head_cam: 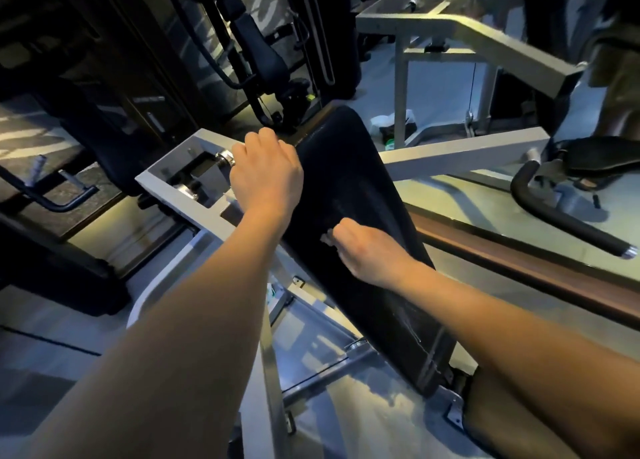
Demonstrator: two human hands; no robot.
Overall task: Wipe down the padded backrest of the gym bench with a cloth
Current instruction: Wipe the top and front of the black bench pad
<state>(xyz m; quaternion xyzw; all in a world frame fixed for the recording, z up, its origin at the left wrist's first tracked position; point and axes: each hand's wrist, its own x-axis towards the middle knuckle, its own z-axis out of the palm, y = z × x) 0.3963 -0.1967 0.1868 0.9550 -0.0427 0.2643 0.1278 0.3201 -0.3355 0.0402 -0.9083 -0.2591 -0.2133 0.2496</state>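
Dim gym, dark machines all round and a grey steel frame point(450, 153) running behind. Black padded backrest point(349, 167) sits tilted in the middle. Left hand point(266, 171) has its fingers curled over the pad's upper left edge, right by a chrome knob point(225, 156). Right hand point(363, 250) is bunched round a small pale cloth point(327, 239), pressing it mid-pad. Faint lettering near the pad's top is too blurry to read.
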